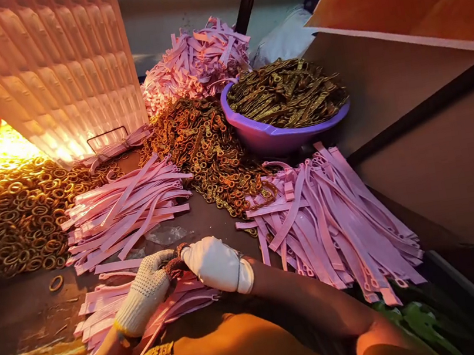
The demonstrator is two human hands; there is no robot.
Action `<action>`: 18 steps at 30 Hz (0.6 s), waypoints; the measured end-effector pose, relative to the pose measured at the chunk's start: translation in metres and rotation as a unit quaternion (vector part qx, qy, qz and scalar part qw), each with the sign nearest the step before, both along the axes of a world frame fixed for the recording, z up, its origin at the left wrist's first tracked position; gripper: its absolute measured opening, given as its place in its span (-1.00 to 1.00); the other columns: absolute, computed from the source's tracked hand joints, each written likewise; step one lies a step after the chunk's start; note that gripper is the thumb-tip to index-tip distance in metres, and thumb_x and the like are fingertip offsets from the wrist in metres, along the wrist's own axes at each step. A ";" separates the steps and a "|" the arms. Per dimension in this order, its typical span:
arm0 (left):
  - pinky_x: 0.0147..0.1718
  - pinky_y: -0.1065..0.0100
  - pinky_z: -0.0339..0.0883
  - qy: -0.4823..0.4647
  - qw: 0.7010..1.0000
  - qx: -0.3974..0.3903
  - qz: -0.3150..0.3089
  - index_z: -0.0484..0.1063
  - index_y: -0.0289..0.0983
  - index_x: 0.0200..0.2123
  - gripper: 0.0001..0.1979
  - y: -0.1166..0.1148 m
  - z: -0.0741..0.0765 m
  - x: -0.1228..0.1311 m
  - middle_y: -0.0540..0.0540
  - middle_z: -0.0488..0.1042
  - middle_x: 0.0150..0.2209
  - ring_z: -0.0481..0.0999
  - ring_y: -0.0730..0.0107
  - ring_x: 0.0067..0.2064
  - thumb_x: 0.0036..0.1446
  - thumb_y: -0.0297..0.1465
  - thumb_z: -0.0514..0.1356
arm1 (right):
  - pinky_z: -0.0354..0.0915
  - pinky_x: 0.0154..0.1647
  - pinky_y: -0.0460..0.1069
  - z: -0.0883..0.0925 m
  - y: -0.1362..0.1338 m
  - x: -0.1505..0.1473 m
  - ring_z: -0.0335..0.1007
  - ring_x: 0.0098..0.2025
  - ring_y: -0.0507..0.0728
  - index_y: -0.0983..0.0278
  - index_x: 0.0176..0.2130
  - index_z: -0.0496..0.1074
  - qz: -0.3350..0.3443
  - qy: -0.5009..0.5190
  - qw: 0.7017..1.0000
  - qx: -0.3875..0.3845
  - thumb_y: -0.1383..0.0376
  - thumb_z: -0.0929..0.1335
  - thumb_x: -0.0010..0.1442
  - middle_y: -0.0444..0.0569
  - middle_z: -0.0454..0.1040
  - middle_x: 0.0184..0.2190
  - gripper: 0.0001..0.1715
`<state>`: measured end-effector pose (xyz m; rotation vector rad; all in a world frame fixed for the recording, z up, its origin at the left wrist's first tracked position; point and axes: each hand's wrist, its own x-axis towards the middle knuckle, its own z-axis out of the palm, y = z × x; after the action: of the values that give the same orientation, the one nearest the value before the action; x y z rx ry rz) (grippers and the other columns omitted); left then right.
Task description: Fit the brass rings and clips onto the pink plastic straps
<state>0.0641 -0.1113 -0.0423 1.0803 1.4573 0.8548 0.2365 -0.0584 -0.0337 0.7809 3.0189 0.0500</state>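
My left hand (149, 288), in a knit glove with dotted grip and dark brown fingertips, is closed in a pinch. Close against it, my right hand (217, 265), in a white glove, is also closed, its fingertips meeting the left ones. Whatever sits between the fingers is too small and hidden to make out. Beneath both hands lies a bundle of pink straps (101, 313), partly covered by them. Just beyond is another stack of pink straps (130, 211). To the right, a larger bundle of pink straps (327, 217) shows small loops at some ends.
Gold rings (15, 216) are heaped at left, with one loose ring (56, 283) nearer. Small gold metal pieces (201, 147) spread beside a purple basin (257, 134) full of similar pieces. More pink straps (197, 59) pile behind. A ribbed translucent panel (69, 66) stands back left.
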 end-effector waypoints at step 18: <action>-0.64 0.62 0.23 -0.365 0.913 -0.109 0.150 0.50 -0.27 0.06 -0.56 0.004 0.002 0.000 -0.23 0.59 -0.02 0.56 0.50 -0.36 0.07 -0.39 0.36 | 0.18 -0.26 -0.06 0.015 0.140 0.034 0.40 -0.17 0.11 0.50 -0.21 0.43 -0.460 0.093 0.878 0.090 0.48 -0.05 0.44 0.23 0.44 -0.24 -0.43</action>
<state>0.0643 -0.1071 -0.0403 0.2951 1.0426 1.1264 0.2707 0.0821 -0.0190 2.2363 2.4586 0.2417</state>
